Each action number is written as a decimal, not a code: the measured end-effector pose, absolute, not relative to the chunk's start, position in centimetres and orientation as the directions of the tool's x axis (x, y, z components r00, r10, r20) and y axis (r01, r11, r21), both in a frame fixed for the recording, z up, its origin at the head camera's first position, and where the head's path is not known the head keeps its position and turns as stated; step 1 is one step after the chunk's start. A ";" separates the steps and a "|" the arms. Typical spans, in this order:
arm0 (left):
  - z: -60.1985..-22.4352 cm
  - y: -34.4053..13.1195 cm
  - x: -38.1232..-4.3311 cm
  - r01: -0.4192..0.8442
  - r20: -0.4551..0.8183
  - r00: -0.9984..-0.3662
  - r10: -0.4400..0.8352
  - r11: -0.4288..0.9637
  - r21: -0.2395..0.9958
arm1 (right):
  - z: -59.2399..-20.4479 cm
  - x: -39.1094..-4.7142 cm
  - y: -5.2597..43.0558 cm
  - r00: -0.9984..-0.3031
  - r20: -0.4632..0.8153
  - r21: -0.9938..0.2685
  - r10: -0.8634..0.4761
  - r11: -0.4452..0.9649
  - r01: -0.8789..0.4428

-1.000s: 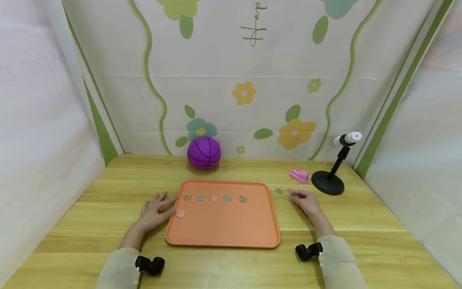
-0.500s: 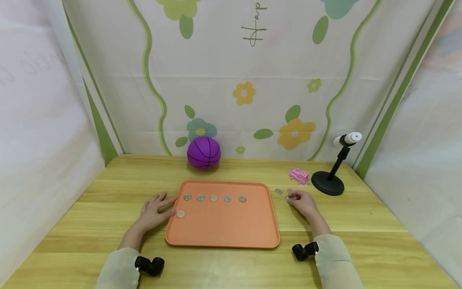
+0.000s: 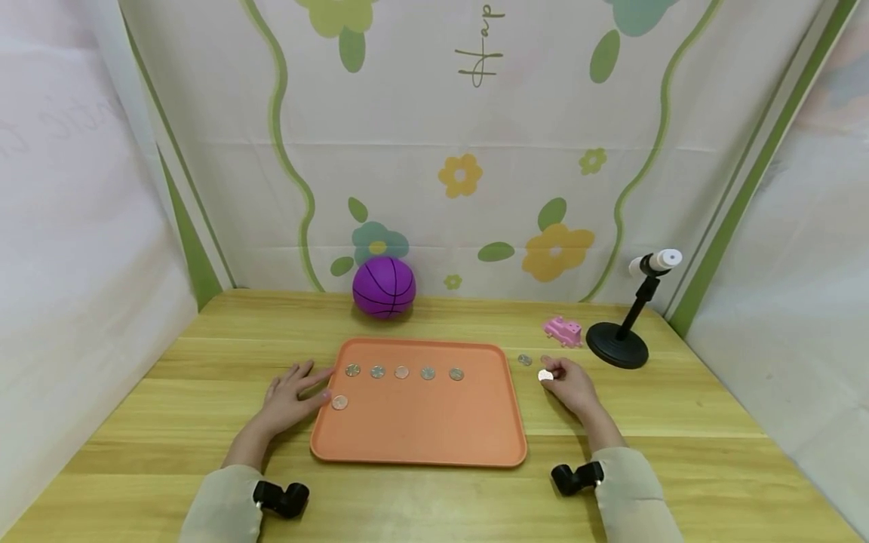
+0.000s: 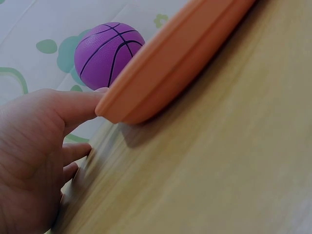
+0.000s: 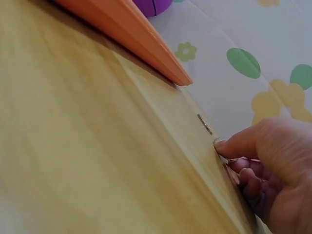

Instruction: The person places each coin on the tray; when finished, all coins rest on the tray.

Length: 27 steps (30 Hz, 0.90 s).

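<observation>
In the head view, my right hand (image 3: pixel 572 386) pinches a shiny silver coin (image 3: pixel 545 375) between thumb and fingers, right of the orange tray (image 3: pixel 421 437). The right wrist view shows the coin's edge (image 5: pixel 217 141) at the thumb tip. Close by on the table lie silver coins (image 3: pixel 525 360) and a copper-coloured coin (image 3: pixel 545 359), partly behind the fingers. My left hand (image 3: pixel 287 400) rests with spread fingers, thumb and index at the tray's left rim. Several coins (image 3: pixel 401 372) form a row across the tray's upper part; a single copper-coloured coin (image 3: pixel 339 403) lies below the row's left end.
A purple basketball (image 3: pixel 383 287) sits behind the tray. Beyond my right hand are a pink pig-like toy (image 3: pixel 563 331) and a black stand (image 3: pixel 617 345) holding a white cylinder (image 3: pixel 667 259). A flower-printed cloth (image 3: pixel 421 105) hangs behind the wooden table (image 3: pixel 434 505).
My right fingers have drawn the silver coin up off its spot and tilted it, so its face now catches the light. The left hand and the tray have stayed still.
</observation>
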<state>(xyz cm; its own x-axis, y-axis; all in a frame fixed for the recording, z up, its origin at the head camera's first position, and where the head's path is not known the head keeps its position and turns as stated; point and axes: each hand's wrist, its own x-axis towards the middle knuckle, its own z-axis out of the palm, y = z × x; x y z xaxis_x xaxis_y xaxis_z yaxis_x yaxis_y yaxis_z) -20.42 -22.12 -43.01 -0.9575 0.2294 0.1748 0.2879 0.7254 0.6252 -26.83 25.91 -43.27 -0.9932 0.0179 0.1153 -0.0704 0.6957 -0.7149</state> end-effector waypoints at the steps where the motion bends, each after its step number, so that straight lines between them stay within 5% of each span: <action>1: -43.0 -22.1 -20.4 0.287 0.173 -0.958 0.229 0.725 0.626 | -43.3 -26.7 25.9 -0.991 0.132 -0.719 0.014 0.690 -0.086; 14: -43.1 -22.2 -20.3 0.289 0.171 -0.957 0.233 0.723 0.628 | -43.3 -25.8 25.6 -0.992 0.128 -0.823 -0.022 0.555 -0.119; 20: -43.2 -22.1 -20.3 0.297 0.178 -0.955 0.239 0.717 0.630 | -41.4 -25.7 24.5 -0.998 0.035 -0.909 -0.048 0.414 -0.051; 27: -42.9 -22.1 -20.2 0.295 0.184 -0.955 0.231 0.719 0.629 | -38.6 -25.3 21.6 -0.989 0.084 -0.934 -0.119 0.338 -0.120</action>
